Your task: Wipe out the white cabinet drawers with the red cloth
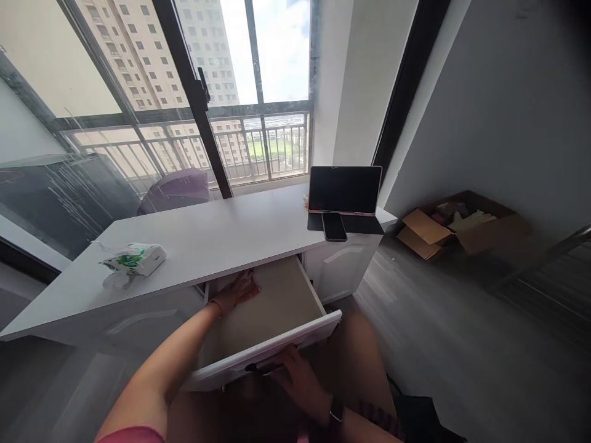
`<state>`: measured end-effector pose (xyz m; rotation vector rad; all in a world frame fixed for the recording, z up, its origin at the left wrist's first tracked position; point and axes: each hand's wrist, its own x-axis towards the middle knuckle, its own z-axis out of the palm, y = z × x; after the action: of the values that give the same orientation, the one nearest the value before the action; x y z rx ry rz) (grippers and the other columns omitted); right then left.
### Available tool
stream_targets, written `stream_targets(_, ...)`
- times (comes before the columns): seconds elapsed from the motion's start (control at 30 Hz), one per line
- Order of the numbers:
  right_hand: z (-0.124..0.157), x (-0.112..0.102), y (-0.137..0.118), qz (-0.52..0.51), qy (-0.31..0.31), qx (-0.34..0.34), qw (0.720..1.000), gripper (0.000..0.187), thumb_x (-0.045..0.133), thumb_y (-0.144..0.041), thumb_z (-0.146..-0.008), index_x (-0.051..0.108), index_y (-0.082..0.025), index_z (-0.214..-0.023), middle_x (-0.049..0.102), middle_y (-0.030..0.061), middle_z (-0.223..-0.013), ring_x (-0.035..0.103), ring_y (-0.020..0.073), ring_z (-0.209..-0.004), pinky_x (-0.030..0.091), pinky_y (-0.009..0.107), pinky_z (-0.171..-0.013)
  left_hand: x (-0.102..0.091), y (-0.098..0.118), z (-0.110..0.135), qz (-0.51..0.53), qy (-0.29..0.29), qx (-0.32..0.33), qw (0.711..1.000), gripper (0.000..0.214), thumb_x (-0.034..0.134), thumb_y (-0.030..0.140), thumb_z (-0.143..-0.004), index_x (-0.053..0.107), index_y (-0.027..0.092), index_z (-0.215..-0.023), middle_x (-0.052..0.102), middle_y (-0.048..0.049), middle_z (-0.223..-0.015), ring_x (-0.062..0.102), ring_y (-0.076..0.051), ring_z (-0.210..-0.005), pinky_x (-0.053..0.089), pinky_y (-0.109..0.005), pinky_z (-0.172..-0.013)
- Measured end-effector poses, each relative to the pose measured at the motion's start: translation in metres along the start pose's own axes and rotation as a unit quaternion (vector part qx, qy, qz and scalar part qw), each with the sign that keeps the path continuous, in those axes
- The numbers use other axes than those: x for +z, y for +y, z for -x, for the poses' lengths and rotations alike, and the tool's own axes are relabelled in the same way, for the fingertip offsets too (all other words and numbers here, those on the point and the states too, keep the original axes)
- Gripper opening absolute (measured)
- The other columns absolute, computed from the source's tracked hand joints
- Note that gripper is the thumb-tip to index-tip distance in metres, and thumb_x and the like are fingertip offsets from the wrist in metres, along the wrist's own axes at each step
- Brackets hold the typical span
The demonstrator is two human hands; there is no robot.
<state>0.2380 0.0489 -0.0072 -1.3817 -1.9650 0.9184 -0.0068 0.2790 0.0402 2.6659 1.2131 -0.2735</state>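
Note:
A white drawer (pixel 277 341) stands pulled out from the desk, with a beige bottom that shows bare for the most part. Inside it, toward the back left, my left hand (pixel 233 294) presses on a red cloth (pixel 252 291), which sticks out past the fingers. Part of the cloth is covered by the hand, and its fine detail is blurred. My right hand (pixel 299 376) is at the drawer's outer front, its fingers bent at the dark handle (pixel 258 368). Shadow hides some of that grip.
On the white desk (pixel 231 231) lie a tissue pack (pixel 150 259) at left and, at right, a tablet (pixel 345 189) on its stand with a phone (pixel 334 226) before it. An open cardboard box (pixel 427 231) sits on the floor at right. Windows rise behind.

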Motion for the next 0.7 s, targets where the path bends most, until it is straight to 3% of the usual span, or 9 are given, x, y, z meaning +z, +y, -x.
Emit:
stream_targets(0.13, 0.0, -0.001, -0.002, -0.003, 0.014, -0.012, 1.0, 0.014, 0.057, -0.025, -0.089, 0.06, -0.022, -0.102, 0.056, 0.0043, -0.108, 0.058, 0.02, -0.1, 0.048, 0.033, -0.082, -0.001, 0.014, 0.017, -0.003, -0.08, -0.006, 0.997, 0.065, 0.034, 0.003, -0.083, 0.034, 0.028, -0.144, 0.021, -0.0081, -0.157, 0.025, -0.025, -0.141, 0.023, -0.049, -0.109)
stream_targets(0.23, 0.001, -0.001, -0.003, -0.004, 0.023, -0.024, 0.999, 0.013, 0.055, -0.026, -0.091, 0.059, -0.022, -0.102, 0.055, 0.0046, -0.108, 0.057, 0.0194, -0.099, 0.048, 0.033, -0.083, -0.006, 0.027, 0.032, 0.038, -0.118, 0.036, 0.992, 0.064, 0.039, 0.006, -0.082, 0.041, 0.034, -0.14, 0.028, -0.0032, -0.155, 0.026, -0.023, -0.141, 0.021, -0.049, -0.111)
stream_targets(0.37, 0.002, -0.001, -0.003, 0.0, 0.032, -0.034, 0.999, 0.012, 0.055, -0.028, -0.091, 0.059, -0.021, -0.1, 0.056, 0.0047, -0.107, 0.058, 0.0196, -0.097, 0.048, 0.033, -0.082, -0.01, 0.045, 0.054, 0.138, -0.158, 0.075, 0.975, 0.071, 0.051, 0.003, -0.067, 0.052, 0.032, -0.132, 0.043, -0.0005, -0.148, 0.034, -0.023, -0.137, 0.025, -0.041, -0.11)
stream_targets(0.43, 0.002, -0.001, -0.003, 0.003, 0.034, -0.036, 0.999, 0.013, 0.056, -0.029, -0.091, 0.059, -0.021, -0.101, 0.057, 0.0055, -0.108, 0.058, 0.0205, -0.097, 0.049, 0.034, -0.08, -0.01, 0.053, 0.062, 0.235, -0.201, 0.029, 0.951, 0.069, 0.056, 0.003, -0.058, 0.061, 0.026, -0.123, 0.058, -0.0005, -0.134, 0.045, -0.026, -0.126, 0.036, -0.036, -0.102)
stream_targets(0.5, 0.002, 0.0, -0.002, 0.004, 0.039, -0.039, 0.998, 0.013, 0.056, -0.029, -0.09, 0.059, -0.021, -0.101, 0.057, 0.0061, -0.108, 0.059, 0.0215, -0.097, 0.049, 0.035, -0.079, -0.008, 0.059, 0.068, 0.33, -0.253, -0.04, 0.909, 0.061, 0.058, 0.005, -0.051, 0.069, 0.023, -0.109, 0.07, 0.001, -0.112, 0.056, -0.026, -0.109, 0.044, -0.032, -0.088)
stream_targets(0.6, 0.002, -0.001, -0.002, -0.005, 0.052, -0.046, 0.998, 0.013, 0.057, -0.029, -0.09, 0.059, -0.021, -0.1, 0.057, 0.006, -0.107, 0.058, 0.0218, -0.097, 0.049, 0.035, -0.081, -0.006, 0.064, 0.072, 0.392, -0.298, -0.112, 0.863, 0.05, 0.055, 0.008, -0.047, 0.072, 0.022, -0.093, 0.071, 0.0025, -0.08, 0.06, -0.022, -0.079, 0.046, -0.027, -0.062)
stream_targets(0.7, 0.002, -0.002, -0.004, -0.016, 0.058, -0.053, 0.997, 0.012, 0.059, -0.028, -0.089, 0.06, -0.022, -0.099, 0.057, 0.0054, -0.106, 0.059, 0.0216, -0.096, 0.048, 0.035, -0.082, -0.007, 0.062, 0.073, 0.41, -0.328, -0.151, 0.838, 0.053, 0.053, 0.011, -0.045, 0.07, 0.022, -0.094, 0.067, 0.0017, -0.066, 0.057, -0.021, -0.055, 0.04, -0.027, -0.044)
